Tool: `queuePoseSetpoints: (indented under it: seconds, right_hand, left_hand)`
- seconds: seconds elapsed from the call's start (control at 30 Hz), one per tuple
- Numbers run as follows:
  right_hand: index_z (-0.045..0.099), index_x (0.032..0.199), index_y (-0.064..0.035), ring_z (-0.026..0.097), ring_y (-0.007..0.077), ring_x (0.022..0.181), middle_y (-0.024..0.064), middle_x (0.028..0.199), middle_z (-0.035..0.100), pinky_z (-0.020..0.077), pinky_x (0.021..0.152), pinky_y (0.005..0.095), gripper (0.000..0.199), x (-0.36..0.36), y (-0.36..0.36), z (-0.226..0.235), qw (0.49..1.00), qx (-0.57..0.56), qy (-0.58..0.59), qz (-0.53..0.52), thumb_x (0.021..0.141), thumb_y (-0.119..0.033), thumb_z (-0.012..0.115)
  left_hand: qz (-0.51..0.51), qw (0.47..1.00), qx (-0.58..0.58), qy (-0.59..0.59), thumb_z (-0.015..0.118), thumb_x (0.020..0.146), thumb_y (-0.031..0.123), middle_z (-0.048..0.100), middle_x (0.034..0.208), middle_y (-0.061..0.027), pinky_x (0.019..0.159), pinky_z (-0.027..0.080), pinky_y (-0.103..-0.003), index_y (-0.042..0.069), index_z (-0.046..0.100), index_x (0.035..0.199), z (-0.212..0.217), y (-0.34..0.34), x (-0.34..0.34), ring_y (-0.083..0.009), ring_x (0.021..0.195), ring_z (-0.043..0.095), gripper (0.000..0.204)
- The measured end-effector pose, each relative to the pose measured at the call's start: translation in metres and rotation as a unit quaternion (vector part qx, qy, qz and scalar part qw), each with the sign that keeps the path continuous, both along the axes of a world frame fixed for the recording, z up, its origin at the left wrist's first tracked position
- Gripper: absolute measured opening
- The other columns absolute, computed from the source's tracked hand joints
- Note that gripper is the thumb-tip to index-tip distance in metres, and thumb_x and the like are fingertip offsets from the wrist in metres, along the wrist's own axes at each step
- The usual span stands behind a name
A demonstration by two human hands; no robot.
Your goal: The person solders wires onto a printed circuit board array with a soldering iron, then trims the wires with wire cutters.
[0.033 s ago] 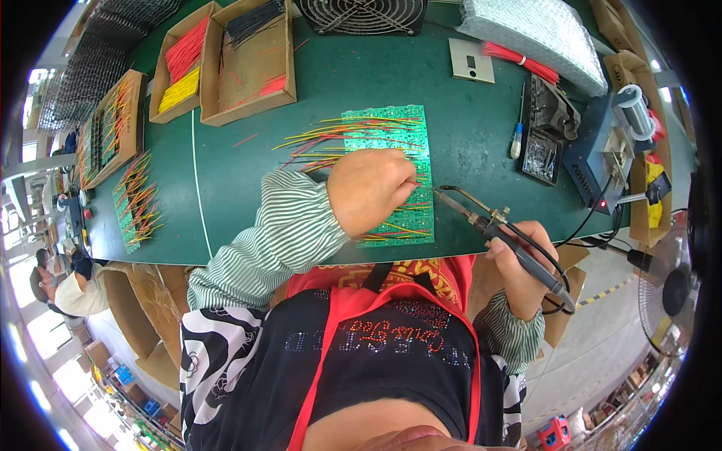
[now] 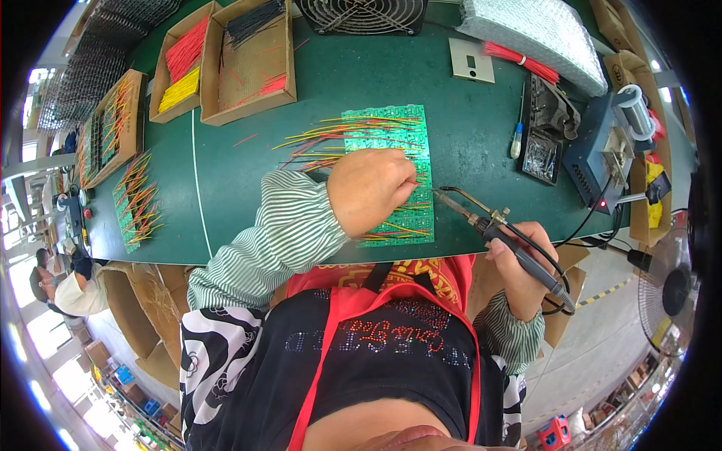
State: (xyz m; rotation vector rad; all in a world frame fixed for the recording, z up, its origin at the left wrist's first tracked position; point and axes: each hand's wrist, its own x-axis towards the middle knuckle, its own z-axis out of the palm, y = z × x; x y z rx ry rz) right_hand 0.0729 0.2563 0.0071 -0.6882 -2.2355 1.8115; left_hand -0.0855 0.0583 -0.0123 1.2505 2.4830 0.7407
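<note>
A green circuit board panel [image 2: 387, 137] lies on the bench in front of me, with several red, yellow and dark wires [image 2: 316, 135] running out over its left side. My left hand [image 2: 372, 188] rests over the middle of the panel, fingers pinched on a thin red wire near the right edge; the hand hides part of the board. My right hand [image 2: 519, 259] grips a soldering iron [image 2: 526, 259] with a curved metal feed tube. Its tip points left and sits at the panel's right edge, close to my left fingertips.
Cardboard trays [image 2: 248, 105] of cut wires stand at the back left. A second wired board [image 2: 135, 203] lies far left. On the right are a blue soldering station [image 2: 590, 161], a solder spool [image 2: 635, 113], a black tray [image 2: 541, 154] and a small screwdriver [image 2: 517, 141]. A fan [image 2: 361, 15] stands behind.
</note>
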Motion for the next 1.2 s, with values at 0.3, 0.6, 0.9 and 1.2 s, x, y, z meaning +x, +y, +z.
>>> queuePoseSetpoints:
  seconds: [0.3, 0.6, 0.9, 1.2]
  right_hand:
    - [0.06, 0.083, 0.0007, 0.054, 0.0072, 0.062, 0.0033, 0.07, 0.062, 0.0443, 0.058, 0.0215, 0.02, 0.012, -0.007, 0.001, 1.0, 0.005, -0.004, -0.004, 0.07, -0.009, 0.071]
    - [0.061, 0.082, -0.0006, 0.058, 0.0079, 0.059, 0.0046, 0.068, 0.063, 0.0469, 0.056, 0.0231, 0.018, 0.005, -0.028, 0.008, 0.993, 0.044, 0.003, 0.112, 0.071, -0.009, 0.072]
    - [0.06, 0.081, 0.0, 0.058, 0.008, 0.058, 0.0041, 0.067, 0.062, 0.0461, 0.054, 0.0229, 0.016, -0.003, -0.042, 0.008, 0.989, 0.028, 0.024, 0.142, 0.072, -0.007, 0.07]
    - [0.06, 0.079, 0.0, 0.058, 0.0089, 0.057, 0.0046, 0.066, 0.062, 0.0461, 0.054, 0.0232, 0.013, -0.013, -0.049, -0.002, 0.984, 0.043, 0.065, 0.16, 0.07, -0.005, 0.069]
  left_hand:
    - [0.027, 0.999, 0.037, 0.025, 0.062, 0.079, 0.013, 0.058, 0.076, -0.0092, 0.062, 0.046, -0.038, 0.004, 0.063, 0.078, 0.023, -0.033, -0.004, -0.0274, 0.072, 0.058, 0.01]
    - [-0.008, 1.0, -0.011, -0.029, 0.062, 0.078, 0.012, 0.059, 0.077, -0.009, 0.063, 0.046, -0.038, 0.004, 0.062, 0.08, 0.017, -0.059, 0.022, -0.0272, 0.074, 0.058, 0.009]
    - [0.04, 0.998, -0.022, -0.05, 0.062, 0.078, 0.015, 0.058, 0.075, -0.0086, 0.062, 0.045, -0.037, 0.005, 0.062, 0.078, 0.007, -0.074, 0.028, -0.0265, 0.072, 0.058, 0.011]
    - [0.036, 0.998, -0.024, -0.05, 0.063, 0.079, 0.016, 0.059, 0.074, -0.009, 0.061, 0.045, -0.038, 0.004, 0.062, 0.077, 0.006, -0.074, 0.027, -0.027, 0.072, 0.058, 0.012]
